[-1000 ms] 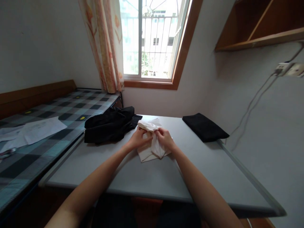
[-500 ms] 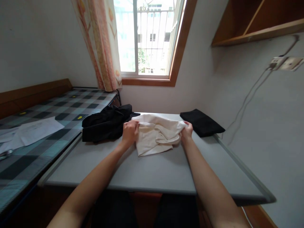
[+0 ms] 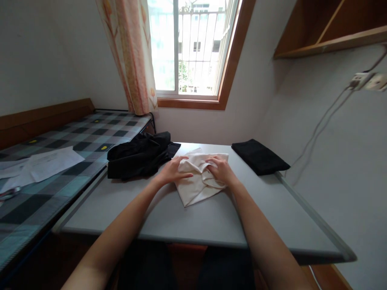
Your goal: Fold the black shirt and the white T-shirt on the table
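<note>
A crumpled off-white cloth garment (image 3: 193,189) lies on the grey-white table; its exact kind does not show. My left hand (image 3: 175,169) rests on its left part, thumb and fingers spread apart. Toward the garment's right side, my right hand (image 3: 220,169) has its fingers curled into a raised fold, with the fingertips partly lost in the fabric. Creases run between the two hands, and one corner points toward me.
A heap of black clothing (image 3: 139,157) lies at the table's left, and a folded black cloth (image 3: 260,157) at its back right. The table (image 3: 193,229) borders a checked bed (image 3: 60,141) with papers (image 3: 45,165). Cables (image 3: 320,125) hang along the right wall.
Both hands have moved inward from the garment's upper edge. My left hand has let go and spread its fingers. The cloth is bunched narrower, its front corner nearer me.
</note>
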Motion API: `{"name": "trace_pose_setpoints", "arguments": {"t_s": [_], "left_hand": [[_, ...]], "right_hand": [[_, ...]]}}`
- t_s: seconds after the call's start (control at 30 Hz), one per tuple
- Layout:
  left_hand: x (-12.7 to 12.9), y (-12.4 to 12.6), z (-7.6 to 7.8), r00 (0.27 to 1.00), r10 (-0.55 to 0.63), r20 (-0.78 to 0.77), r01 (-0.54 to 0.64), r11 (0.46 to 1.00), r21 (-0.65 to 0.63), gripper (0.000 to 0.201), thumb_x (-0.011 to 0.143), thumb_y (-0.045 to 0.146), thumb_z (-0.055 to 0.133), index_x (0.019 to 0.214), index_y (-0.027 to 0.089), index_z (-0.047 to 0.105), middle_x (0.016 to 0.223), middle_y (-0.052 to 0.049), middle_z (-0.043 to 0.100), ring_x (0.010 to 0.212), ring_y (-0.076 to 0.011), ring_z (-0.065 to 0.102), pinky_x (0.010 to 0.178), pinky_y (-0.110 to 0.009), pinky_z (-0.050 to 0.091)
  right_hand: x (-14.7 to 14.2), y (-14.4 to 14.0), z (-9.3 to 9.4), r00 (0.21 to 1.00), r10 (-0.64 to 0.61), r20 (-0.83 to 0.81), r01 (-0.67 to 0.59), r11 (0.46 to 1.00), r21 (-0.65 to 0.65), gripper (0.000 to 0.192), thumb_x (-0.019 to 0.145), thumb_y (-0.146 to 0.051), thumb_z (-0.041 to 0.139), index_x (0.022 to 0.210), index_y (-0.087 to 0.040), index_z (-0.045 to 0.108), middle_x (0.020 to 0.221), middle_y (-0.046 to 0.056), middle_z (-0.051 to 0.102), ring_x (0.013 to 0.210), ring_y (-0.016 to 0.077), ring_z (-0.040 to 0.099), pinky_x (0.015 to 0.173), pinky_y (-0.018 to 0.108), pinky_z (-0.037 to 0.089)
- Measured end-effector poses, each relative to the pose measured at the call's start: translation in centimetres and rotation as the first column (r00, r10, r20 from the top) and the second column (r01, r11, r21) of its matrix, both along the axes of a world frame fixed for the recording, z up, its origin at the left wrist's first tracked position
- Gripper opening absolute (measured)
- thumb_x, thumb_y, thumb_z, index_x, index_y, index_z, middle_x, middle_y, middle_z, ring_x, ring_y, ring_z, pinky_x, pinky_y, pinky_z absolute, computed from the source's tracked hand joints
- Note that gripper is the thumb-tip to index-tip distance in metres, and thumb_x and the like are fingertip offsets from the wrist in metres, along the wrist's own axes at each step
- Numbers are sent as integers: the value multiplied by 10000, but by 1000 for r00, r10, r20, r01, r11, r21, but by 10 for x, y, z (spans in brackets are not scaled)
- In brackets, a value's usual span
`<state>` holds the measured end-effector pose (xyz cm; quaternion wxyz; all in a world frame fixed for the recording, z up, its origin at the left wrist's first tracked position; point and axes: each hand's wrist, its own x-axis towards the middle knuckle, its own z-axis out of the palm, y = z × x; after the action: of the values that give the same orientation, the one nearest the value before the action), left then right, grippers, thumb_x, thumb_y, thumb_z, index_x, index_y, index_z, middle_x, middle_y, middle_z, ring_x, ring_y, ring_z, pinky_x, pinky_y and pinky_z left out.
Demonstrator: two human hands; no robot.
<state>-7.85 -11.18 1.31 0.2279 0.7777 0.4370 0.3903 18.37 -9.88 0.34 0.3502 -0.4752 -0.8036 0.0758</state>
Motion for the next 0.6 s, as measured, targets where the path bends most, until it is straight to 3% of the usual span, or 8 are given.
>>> {"name": "trace_pose_setpoints", "arguments": {"t_s": [0.1, 0.17, 0.23, 0.3, 0.4, 0.5, 0.6], "left_hand": [[4, 0, -5, 993, 100, -69, -94, 992, 79, 378, 639, 538, 782, 761, 198, 672, 969, -72, 621, 1009, -267, 578, 946, -383, 459], [6, 3, -8, 998, 59, -18, -60, 997, -40, 395, 703, 574, 722, 649, 193, 630, 825, -53, 634, 932, -257, 608, 900, -371, 489], [7, 5, -10, 990, -20, 141, 51, 974, -223, 444, 754, 612, 663, 635, 187, 617, 709, -33, 632, 826, -236, 631, 823, -349, 523], [9, 5, -10, 916, -13, 401, 176, 911, -373, 454, 772, 629, 646, 764, 175, 662, 739, -41, 674, 802, -231, 651, 783, -344, 545], [14, 4, -7, 716, 129, 686, 346, 788, -509, 475, 814, 596, 636, 981, 153, 677, 856, -85, 726, 844, -240, 682, 797, -361, 566], [17, 2, -2, 567, 243, 787, 459, 700, -547, 471, 908, 558, 527, 1057, 135, 670, 926, -112, 735, 926, -248, 692, 863, -382, 564], [19, 3, 4, 439, 295, 849, 520, 687, -508, 509, 970, 541, 386, 1105, 134, 660, 966, -106, 736, 999, -246, 681, 934, -396, 542]], "right_hand": [[5, 3, 2, 996, -15, -91, 13, 1000, -20, 242, 911, -330, 502, 876, -214, 710, 939, 74, 719, 897, 227, 643, 836, 349, 474], [8, 4, 4, 983, -47, -176, 36, 997, -65, 318, 925, -427, 481, 843, -204, 692, 826, 57, 710, 795, 215, 633, 746, 318, 476], [8, 3, 6, 965, -138, -221, 122, 989, -84, 349, 910, -498, 502, 847, -203, 677, 784, 55, 697, 763, 217, 620, 725, 317, 468], [5, 0, 8, 940, -278, -196, 280, 960, -16, 297, 893, -470, 540, 918, -204, 670, 846, 73, 694, 835, 246, 612, 801, 360, 456], [-2, -6, 9, 898, -406, -170, 432, 886, 167, 207, 889, -346, 538, 985, -201, 651, 980, 110, 654, 975, 286, 568, 917, 445, 414], [-10, -10, 9, 945, -226, -235, 278, 934, 223, 166, 902, -331, 531, 900, -209, 643, 958, 92, 607, 901, 241, 570, 874, 410, 461], [-20, -15, 6, 960, 94, -263, -53, 986, 157, 152, 894, -344, 578, 881, -224, 669, 915, 54, 601, 776, 177, 581, 762, 339, 507]]}}
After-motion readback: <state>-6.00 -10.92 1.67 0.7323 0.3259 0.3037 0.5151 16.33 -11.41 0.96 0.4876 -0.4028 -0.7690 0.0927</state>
